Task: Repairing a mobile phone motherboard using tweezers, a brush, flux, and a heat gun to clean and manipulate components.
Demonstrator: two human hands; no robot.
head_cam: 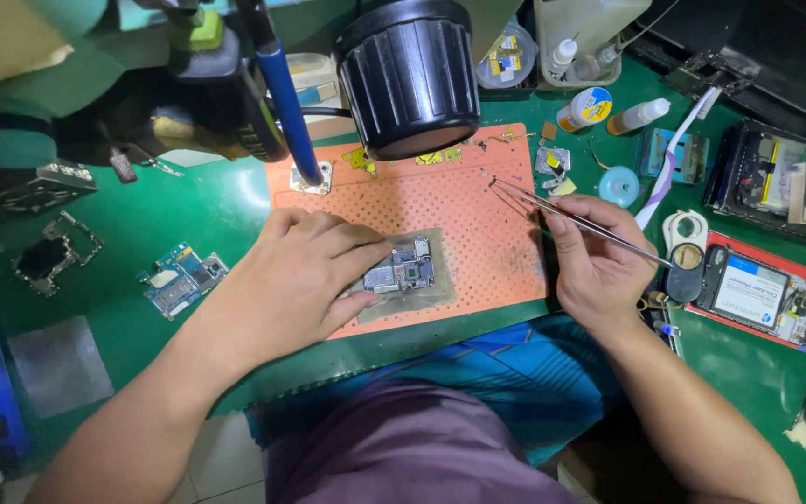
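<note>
A small phone circuit board [406,271] lies on a square metal plate [437,297] in the middle of an orange perforated work mat [478,219]. My left hand [296,280] rests on the mat and pinches the left end of the board between thumb and fingers. My right hand [594,257] holds thin metal tweezers [562,215] at the mat's right edge. Their tips point up and left, near a few tiny parts on the mat, well away from the board.
A black microscope head [410,75] hangs over the mat's far edge. Another circuit board [179,280] and a metal frame [53,252] lie left on the green table [216,201]. Opened phones [762,294], small bottles [585,107] and a toothbrush [673,154] crowd the right side.
</note>
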